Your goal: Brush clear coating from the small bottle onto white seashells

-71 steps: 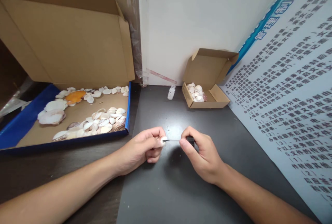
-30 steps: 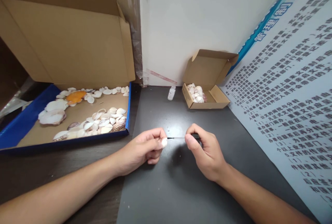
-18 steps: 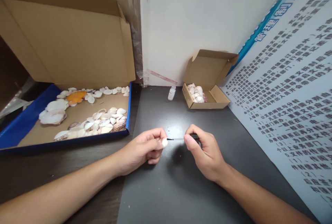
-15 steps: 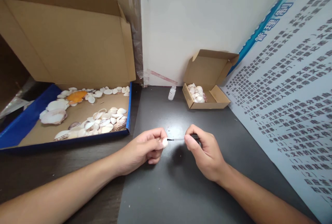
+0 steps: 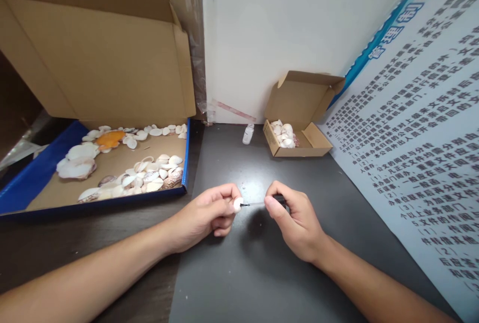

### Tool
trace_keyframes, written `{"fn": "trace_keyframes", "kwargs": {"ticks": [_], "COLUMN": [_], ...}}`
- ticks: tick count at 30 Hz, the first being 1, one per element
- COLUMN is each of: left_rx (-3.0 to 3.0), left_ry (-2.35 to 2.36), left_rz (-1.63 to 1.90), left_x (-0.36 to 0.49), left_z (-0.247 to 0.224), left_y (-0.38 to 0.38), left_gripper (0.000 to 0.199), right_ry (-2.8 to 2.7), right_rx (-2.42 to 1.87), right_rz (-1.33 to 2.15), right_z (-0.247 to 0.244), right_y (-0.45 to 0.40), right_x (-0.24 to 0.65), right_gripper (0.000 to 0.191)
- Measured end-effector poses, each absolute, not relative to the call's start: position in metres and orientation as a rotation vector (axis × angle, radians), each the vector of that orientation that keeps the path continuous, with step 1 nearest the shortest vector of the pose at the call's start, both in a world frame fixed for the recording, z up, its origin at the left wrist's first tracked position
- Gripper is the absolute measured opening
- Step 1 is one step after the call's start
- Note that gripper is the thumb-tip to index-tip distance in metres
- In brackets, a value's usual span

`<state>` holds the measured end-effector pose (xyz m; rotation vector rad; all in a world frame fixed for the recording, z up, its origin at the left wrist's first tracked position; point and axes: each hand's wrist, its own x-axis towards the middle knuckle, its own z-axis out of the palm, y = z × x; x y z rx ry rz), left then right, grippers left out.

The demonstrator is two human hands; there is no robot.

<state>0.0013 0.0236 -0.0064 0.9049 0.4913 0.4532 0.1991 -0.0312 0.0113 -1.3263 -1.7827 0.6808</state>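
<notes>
My left hand (image 5: 213, 211) pinches a small white shell (image 5: 237, 204) between thumb and forefinger above the dark grey mat. From the other side, my right hand (image 5: 294, 221) grips the black cap end of a small brush (image 5: 256, 204) with a thin clear stem. Its dark bristle tip points left and appears to touch the shell's edge. Beyond both hands, a little white-looking glass bottle (image 5: 247, 134) stands uncapped on the mat. My right-hand fingers cover part of the brush's cap.
On the left lies an open blue-edged cardboard box (image 5: 123, 156) with many shells and an orange scallop shell (image 5: 110, 139). A smaller open carton (image 5: 303, 152) at the back right holds white shells (image 5: 284, 134). A printed poster (image 5: 422, 113) slopes along the right; a white wall (image 5: 269, 29) rises behind.
The brush tip has shifted slightly lower along the shell's edge, and my right hand has tilted a little, showing more of the black cap. My left hand stays in place.
</notes>
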Motion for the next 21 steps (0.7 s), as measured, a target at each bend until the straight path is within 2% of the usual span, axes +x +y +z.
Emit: {"fn": "trace_keyframes", "kwargs": {"ticks": [21], "left_rx": [0.880], "left_ry": [0.513], "left_rz": [0.444], "left_x": [0.0015], "left_z": [-0.0026], "left_y": [0.0235], "left_gripper": [0.013], "right_ry": [-1.826], "right_rx": [-1.302], "right_rz": [0.717], "right_z": [0.0114], "right_y": [-0.0315], "right_x": [0.1982], "right_gripper": [0.027]}}
